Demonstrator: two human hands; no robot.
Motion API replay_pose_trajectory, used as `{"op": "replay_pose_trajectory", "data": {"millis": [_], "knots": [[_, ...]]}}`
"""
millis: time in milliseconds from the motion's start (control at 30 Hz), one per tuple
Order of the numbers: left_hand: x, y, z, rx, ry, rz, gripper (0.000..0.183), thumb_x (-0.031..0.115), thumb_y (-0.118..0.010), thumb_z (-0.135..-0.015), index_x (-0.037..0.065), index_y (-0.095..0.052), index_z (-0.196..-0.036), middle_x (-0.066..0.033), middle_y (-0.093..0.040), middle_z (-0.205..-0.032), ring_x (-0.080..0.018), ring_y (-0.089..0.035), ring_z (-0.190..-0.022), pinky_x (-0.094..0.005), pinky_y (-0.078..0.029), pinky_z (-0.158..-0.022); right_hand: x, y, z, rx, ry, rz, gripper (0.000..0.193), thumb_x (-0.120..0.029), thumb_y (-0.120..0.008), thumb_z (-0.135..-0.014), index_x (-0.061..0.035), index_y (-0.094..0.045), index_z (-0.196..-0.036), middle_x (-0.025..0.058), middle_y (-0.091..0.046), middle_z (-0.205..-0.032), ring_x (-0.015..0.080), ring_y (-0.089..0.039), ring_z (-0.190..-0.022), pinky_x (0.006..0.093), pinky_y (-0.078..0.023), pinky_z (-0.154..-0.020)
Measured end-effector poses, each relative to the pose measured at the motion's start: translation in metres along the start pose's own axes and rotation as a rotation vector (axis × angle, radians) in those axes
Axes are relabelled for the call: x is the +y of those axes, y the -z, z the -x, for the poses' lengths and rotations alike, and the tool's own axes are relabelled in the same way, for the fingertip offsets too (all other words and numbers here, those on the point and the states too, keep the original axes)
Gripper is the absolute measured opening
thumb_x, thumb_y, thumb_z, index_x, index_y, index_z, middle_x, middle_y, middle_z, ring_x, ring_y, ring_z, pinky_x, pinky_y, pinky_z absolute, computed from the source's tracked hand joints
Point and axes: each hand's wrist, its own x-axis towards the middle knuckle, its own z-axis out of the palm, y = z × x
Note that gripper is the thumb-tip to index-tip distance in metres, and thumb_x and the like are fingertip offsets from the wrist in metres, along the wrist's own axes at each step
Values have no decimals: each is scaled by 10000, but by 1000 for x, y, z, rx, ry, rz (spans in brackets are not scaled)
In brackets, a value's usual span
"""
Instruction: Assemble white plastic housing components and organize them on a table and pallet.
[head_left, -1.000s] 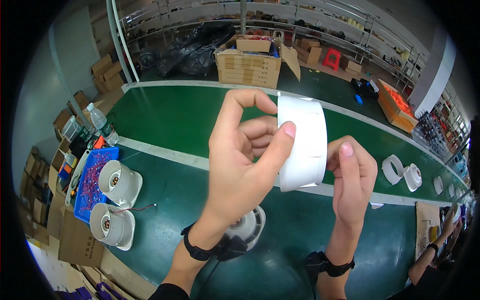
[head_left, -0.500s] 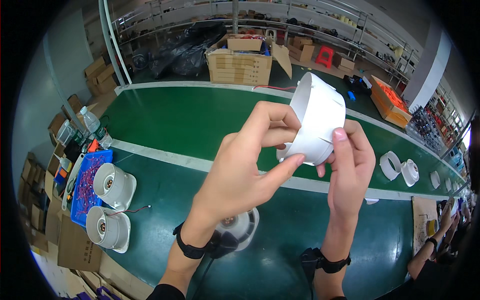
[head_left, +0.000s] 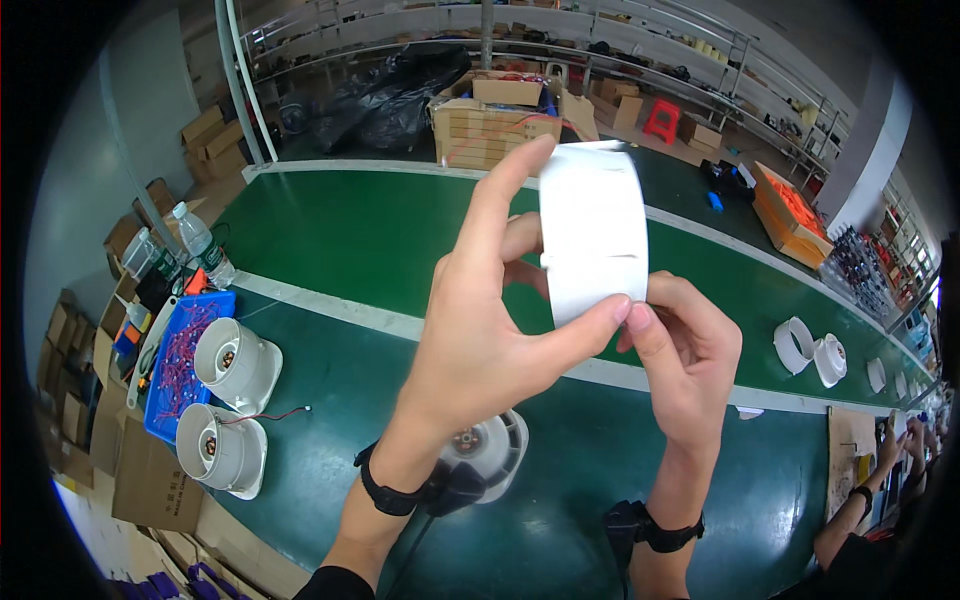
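Observation:
Above the bench I hold a white plastic ring-shaped housing [head_left: 597, 225], its outer side wall facing me. My left hand [head_left: 475, 330] is closed on its left side, with the thumb at the lower edge and the index finger up by the top rim. The thumb of my right hand [head_left: 690, 365] presses the lower right edge; its other fingers curl behind. Under my left wrist a white fan base with a motor [head_left: 485, 455] lies on the bench, partly covered by the wrist strap and its black device.
At left stand two white round motor housings [head_left: 228, 362], one trailing a wire, beside a blue tray [head_left: 160, 425] of wires. Water bottles [head_left: 200, 245] stand behind. Several white rings and bases [head_left: 795, 346] sit on the green belt [head_left: 350, 225]. A co-worker's arm [head_left: 850, 510] shows at right.
The ring has turned so its opening no longer shows, and it has shifted left. My left index finger has moved up toward its top rim.

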Motion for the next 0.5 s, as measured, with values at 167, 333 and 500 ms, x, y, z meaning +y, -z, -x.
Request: {"op": "replay_pose_trajectory", "data": {"millis": [167,333,500], "knots": [[5,5,-2,-59,-73,-115,693,70,-708,-821,-7,-336,-1401,-127,-630,-1063,-135,-633,-872,-278,-517,-723,-12,3,-1,-33,-40,69,115,-6,-604,-878,59,-653,-960,109,-647,-814,140,-598,-718,238,-460,-625],[0,7,-6,157,61,242,497,48,-602,-904,7,-381,-1348,-96,-513,-1167,-113,-590,-888,-237,-497,-712,0,15,-8,-256,196,166,110,30,-630,-812,63,-652,-915,166,-658,-863,254,-638,-811,324,-496,-740],[3,16,-3,142,75,120,638,51,-671,-820,20,-377,-1386,-110,-661,-1000,-136,-655,-842,-235,-517,-708,16,11,-8,-303,279,213,159,18,-618,-785,20,-631,-943,157,-649,-939,321,-616,-948,383,-491,-832]]}}
